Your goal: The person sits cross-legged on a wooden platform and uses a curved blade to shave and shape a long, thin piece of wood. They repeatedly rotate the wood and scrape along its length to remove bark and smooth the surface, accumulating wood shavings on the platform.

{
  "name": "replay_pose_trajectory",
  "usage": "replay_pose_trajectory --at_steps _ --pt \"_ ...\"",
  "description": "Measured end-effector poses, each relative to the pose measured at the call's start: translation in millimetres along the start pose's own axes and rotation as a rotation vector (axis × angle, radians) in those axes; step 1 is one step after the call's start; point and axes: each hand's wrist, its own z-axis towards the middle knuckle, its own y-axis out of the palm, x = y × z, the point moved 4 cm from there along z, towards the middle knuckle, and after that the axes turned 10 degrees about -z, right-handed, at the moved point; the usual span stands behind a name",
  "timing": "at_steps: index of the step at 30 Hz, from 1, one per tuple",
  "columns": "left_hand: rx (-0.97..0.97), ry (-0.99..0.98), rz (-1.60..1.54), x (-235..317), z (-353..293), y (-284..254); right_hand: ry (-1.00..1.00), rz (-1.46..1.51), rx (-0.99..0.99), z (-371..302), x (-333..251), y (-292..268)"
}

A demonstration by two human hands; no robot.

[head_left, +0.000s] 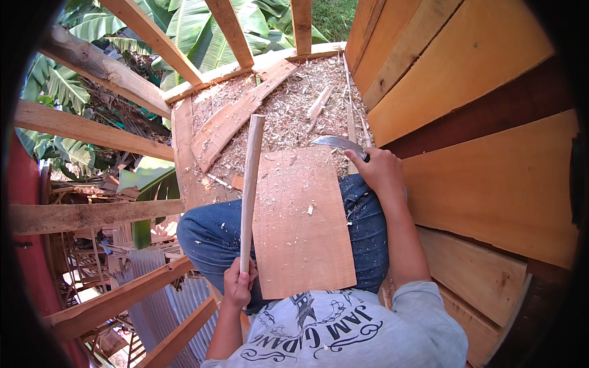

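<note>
My left hand point(240, 283) is closed round the lower end of a long, pale wooden stick point(250, 184), which stands up away from me along the left edge of a board. In my right hand point(378, 171) is a curved knife point(334, 141), gripped by its dark handle, its blade pointing left above the far right corner of the board. The blade and the stick are well apart. That flat wooden board point(304, 239) lies across my lap, over my jeans, with a few shavings scattered on it.
Wood shavings point(288, 104) cover the floor ahead, around a long offcut plank point(239, 116) and a smaller wood scrap point(319, 102). A slatted wooden railing point(98, 211) runs along the left and far side, with banana leaves beyond. Close on my right rises a plank wall point(478, 178).
</note>
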Motion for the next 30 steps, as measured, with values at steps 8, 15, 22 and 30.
replay_pose_trajectory --at_steps 8,15,22,30 --pt "-0.025 0.039 0.016 5.7 -2.1 2.7 0.0 0.022 0.03 0.0 -0.1 -1.6" --pt "-0.055 0.103 0.056 6.0 -3.2 3.8 -0.026 0.014 0.051 -0.7 0.3 -0.1" --pt "-0.071 0.146 0.075 8.4 -3.7 6.6 -0.038 0.02 0.066 -2.4 0.1 -2.1" --pt "-0.036 0.186 0.115 9.5 -5.3 6.6 -0.031 0.067 0.098 -4.6 -0.3 -4.4"
